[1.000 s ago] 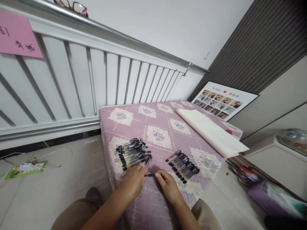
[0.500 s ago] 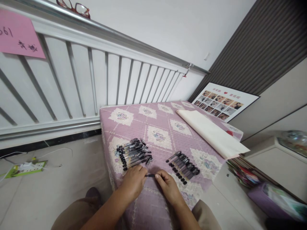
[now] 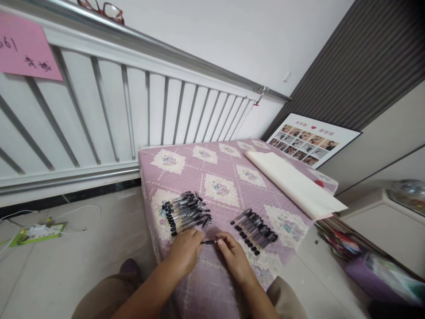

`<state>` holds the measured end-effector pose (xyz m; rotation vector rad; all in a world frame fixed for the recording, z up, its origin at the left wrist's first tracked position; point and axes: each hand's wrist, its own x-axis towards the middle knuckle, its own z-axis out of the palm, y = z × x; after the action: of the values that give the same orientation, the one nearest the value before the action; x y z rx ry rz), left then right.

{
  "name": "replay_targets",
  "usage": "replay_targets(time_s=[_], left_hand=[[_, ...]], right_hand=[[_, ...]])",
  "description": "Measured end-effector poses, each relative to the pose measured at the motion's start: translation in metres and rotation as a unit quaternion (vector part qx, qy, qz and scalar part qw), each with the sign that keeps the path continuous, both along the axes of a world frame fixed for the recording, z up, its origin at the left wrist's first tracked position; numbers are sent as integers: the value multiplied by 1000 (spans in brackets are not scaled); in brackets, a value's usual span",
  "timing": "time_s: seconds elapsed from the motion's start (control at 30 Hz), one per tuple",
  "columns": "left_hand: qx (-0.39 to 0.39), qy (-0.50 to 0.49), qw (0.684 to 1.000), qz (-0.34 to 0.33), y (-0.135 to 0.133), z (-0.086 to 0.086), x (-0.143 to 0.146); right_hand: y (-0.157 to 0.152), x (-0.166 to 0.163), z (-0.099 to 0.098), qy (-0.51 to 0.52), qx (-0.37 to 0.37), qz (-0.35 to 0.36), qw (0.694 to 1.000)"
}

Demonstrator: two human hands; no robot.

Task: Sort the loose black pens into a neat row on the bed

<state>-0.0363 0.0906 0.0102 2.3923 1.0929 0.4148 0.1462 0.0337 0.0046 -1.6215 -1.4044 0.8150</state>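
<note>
My left hand [image 3: 186, 250] is closed around a pen [image 3: 209, 242], whose dark grip end sticks out to the right past my fingers. Thumb and fingers of my right hand [image 3: 234, 257] pinch at the pen's tip, where a small pale bit shows. What lies inside that pinch is hidden. Just beyond my left hand lies a pile of black-capped pens [image 3: 186, 212], with several small loose dark pieces at its right side. To the right of my right hand, a neat slanted row of similar pens [image 3: 255, 230] rests on the purple patterned cover [image 3: 219, 212].
A folded cream sheet [image 3: 292, 181] lies along the right side of the covered surface. Behind stands a white radiator [image 3: 156, 106] with glasses [image 3: 102, 9] on top. A power strip [image 3: 40, 232] with cables is on the floor at left; a cabinet [image 3: 381, 226] stands right.
My right hand's fingers have shifted slightly right along the pen. More of the pen's dark grip and a pale tip now show between my hands. The pen groups have not moved.
</note>
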Motion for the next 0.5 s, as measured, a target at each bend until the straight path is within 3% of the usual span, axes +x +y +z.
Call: replay_targets(time_s=[0.23, 0.37, 0.5], left_hand=[[-3, 4, 1000, -3, 1, 0, 0], [-8, 8, 1000, 1, 1, -1, 0], [-9, 15, 1000, -3, 1, 0, -1]], right_hand=[[-1, -1, 3, -17, -31, 7, 999], [0, -3, 5, -2, -4, -13, 1000], [0, -3, 5, 23, -5, 11, 1000]])
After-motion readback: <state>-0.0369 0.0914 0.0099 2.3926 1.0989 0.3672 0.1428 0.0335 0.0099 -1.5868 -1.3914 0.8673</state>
